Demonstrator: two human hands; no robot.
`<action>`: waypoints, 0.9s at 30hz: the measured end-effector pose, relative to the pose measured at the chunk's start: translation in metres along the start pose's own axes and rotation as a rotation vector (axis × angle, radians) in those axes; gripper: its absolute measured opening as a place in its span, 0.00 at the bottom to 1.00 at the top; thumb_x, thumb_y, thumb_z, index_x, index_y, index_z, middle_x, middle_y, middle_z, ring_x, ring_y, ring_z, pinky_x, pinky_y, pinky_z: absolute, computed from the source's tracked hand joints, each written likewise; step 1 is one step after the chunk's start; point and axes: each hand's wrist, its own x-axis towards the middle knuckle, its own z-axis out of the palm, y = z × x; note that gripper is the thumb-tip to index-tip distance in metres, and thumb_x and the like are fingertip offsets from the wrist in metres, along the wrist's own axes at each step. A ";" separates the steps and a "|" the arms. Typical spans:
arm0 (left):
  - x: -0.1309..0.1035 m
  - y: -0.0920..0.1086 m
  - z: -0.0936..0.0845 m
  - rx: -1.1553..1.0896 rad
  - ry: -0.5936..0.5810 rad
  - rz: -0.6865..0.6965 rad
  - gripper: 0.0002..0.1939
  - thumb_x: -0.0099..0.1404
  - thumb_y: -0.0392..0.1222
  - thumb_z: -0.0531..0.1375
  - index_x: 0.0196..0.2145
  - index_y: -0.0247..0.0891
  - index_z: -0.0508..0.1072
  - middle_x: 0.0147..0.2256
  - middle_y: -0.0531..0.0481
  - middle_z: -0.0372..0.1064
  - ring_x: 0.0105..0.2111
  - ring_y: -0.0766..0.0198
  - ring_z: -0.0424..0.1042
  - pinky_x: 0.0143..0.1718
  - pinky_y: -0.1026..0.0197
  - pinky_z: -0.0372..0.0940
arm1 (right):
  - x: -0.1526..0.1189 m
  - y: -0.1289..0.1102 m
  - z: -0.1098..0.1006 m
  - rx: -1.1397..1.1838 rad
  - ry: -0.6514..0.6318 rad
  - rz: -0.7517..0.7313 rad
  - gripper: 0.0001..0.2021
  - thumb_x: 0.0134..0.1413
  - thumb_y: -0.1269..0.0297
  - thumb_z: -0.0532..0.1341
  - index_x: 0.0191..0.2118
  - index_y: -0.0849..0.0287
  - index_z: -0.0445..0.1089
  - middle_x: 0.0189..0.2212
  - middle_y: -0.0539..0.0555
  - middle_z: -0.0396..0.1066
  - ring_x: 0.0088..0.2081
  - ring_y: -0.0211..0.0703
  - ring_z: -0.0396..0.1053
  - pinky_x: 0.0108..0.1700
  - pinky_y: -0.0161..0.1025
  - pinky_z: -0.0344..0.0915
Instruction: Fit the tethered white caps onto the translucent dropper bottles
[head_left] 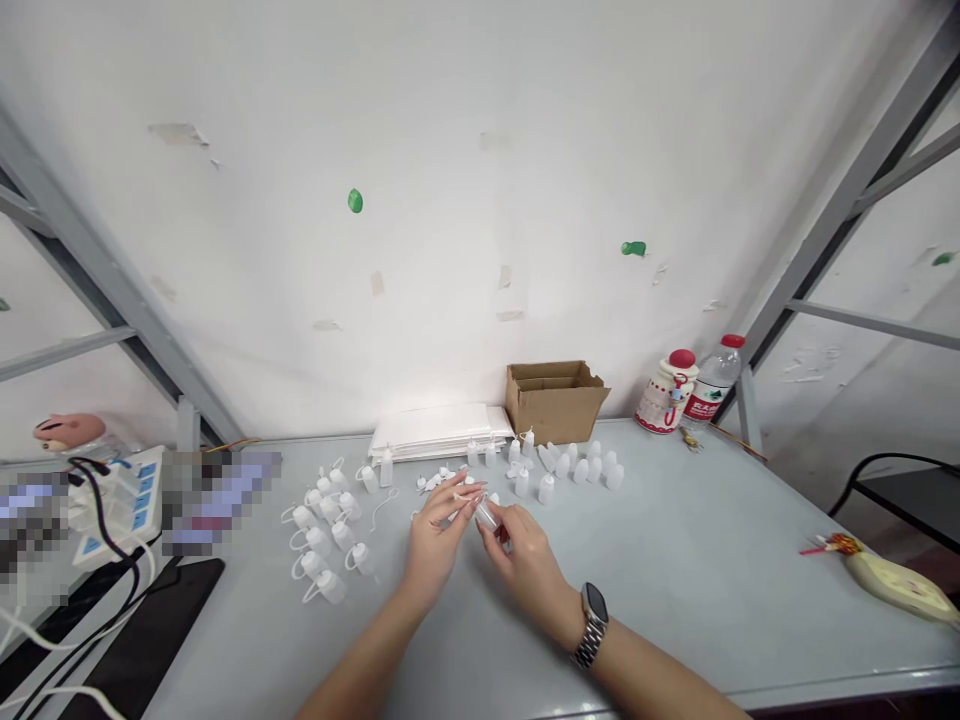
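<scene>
Over the middle of the table, my right hand grips a small translucent plastic squeeze bottle, held tilted. My left hand is closed at the bottle's top, its fingertips pinching the white cap; the fingers partly hide it. Just beyond the hands lie several loose white caps. Capped bottles with looped straps stand grouped to the left, and others stand behind and to the right. Several bottles without visible caps sit at the back right.
An opened cardboard box stands against the wall beside stacked white sheets. At right are a decorated white flask, a water bottle and a yellowish object with a tassel. A power strip and cables lie left.
</scene>
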 end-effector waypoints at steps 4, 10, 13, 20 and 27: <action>-0.001 -0.002 -0.001 0.072 -0.046 0.053 0.05 0.53 0.37 0.63 0.29 0.45 0.79 0.37 0.47 0.75 0.53 0.52 0.59 0.59 0.51 0.45 | -0.003 0.001 0.003 0.087 -0.046 0.157 0.11 0.58 0.62 0.53 0.41 0.61 0.68 0.27 0.56 0.70 0.26 0.42 0.67 0.30 0.39 0.66; -0.005 -0.003 0.002 0.108 -0.070 0.068 0.09 0.54 0.38 0.62 0.35 0.45 0.78 0.46 0.48 0.72 0.55 0.55 0.57 0.60 0.55 0.44 | 0.010 -0.002 -0.002 0.430 -0.123 0.468 0.13 0.54 0.54 0.56 0.33 0.59 0.68 0.20 0.49 0.67 0.23 0.39 0.64 0.27 0.36 0.63; -0.006 -0.001 0.006 -0.023 -0.016 -0.016 0.22 0.54 0.38 0.63 0.48 0.48 0.71 0.55 0.51 0.62 0.58 0.56 0.53 0.59 0.57 0.45 | 0.020 -0.001 -0.008 0.760 -0.172 0.572 0.16 0.50 0.50 0.59 0.31 0.60 0.67 0.21 0.49 0.68 0.22 0.38 0.64 0.27 0.36 0.62; 0.001 -0.001 0.002 -0.109 -0.036 -0.256 0.17 0.58 0.49 0.58 0.42 0.37 0.75 0.47 0.43 0.71 0.50 0.52 0.65 0.52 0.54 0.55 | 0.022 -0.007 -0.009 0.946 -0.253 0.602 0.18 0.46 0.47 0.61 0.31 0.60 0.67 0.23 0.50 0.71 0.23 0.37 0.64 0.29 0.36 0.61; 0.003 -0.004 0.002 -0.166 -0.041 -0.294 0.19 0.57 0.52 0.58 0.37 0.34 0.76 0.41 0.40 0.74 0.44 0.53 0.70 0.47 0.54 0.61 | 0.021 -0.008 -0.004 0.898 -0.242 0.684 0.20 0.43 0.46 0.63 0.32 0.59 0.67 0.23 0.50 0.71 0.23 0.37 0.64 0.27 0.36 0.61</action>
